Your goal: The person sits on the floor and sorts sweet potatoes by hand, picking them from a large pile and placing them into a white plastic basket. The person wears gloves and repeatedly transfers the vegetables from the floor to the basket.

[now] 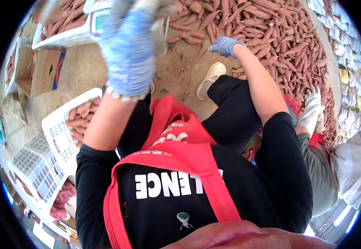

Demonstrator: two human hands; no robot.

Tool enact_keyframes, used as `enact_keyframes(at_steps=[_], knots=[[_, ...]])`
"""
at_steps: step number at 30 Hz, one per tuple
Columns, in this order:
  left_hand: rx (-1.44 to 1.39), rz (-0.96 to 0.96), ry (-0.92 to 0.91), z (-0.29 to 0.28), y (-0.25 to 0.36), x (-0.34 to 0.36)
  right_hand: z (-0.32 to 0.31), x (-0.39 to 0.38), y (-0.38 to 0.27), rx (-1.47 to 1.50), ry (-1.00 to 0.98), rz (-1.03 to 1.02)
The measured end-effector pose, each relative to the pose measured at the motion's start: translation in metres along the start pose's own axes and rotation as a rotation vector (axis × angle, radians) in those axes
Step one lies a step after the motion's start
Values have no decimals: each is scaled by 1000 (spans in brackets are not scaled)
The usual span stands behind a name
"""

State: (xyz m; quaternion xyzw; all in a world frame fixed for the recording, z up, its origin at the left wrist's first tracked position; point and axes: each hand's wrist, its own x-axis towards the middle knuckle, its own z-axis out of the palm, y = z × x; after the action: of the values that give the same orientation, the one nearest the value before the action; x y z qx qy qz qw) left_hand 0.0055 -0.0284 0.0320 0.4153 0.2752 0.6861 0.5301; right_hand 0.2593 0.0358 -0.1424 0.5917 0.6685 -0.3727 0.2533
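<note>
My left hand (128, 54), in a blue-coated glove, is raised high and close to the view. Its fingers are smeared by motion and run to the top edge, so a grip cannot be made out. Low at the near edge of a big heap of sweet potatoes (267, 33) is my right hand (227, 46), also blue-gloved. Its fingers are drawn together, and anything inside them is hidden. Several loose sweet potatoes (189, 38) lie on the floor just left of that hand.
White plastic crates (58, 143) stand at the left, one holding sweet potatoes (83, 116). Farther off are a cardboard box (43, 70) and another filled crate (64, 39). A co-worker's white-gloved hand (311, 110) is by the heap at the right. Rootlets litter the floor (176, 74).
</note>
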Motion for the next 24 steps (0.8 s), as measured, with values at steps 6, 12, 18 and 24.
enact_keyframes(at_steps=[6,12,18,24], knots=[[-380,-769,142,20,-68,13,-7,50,58,72,283,212],[-423,-976,200,34,-43,14,-5,125,135,364,733,397],[-568,-955,378,20,-35,23,-39,193,122,324,1137,314],[-594,-955,355,10,-44,32,-68,218,108,398,884,592]])
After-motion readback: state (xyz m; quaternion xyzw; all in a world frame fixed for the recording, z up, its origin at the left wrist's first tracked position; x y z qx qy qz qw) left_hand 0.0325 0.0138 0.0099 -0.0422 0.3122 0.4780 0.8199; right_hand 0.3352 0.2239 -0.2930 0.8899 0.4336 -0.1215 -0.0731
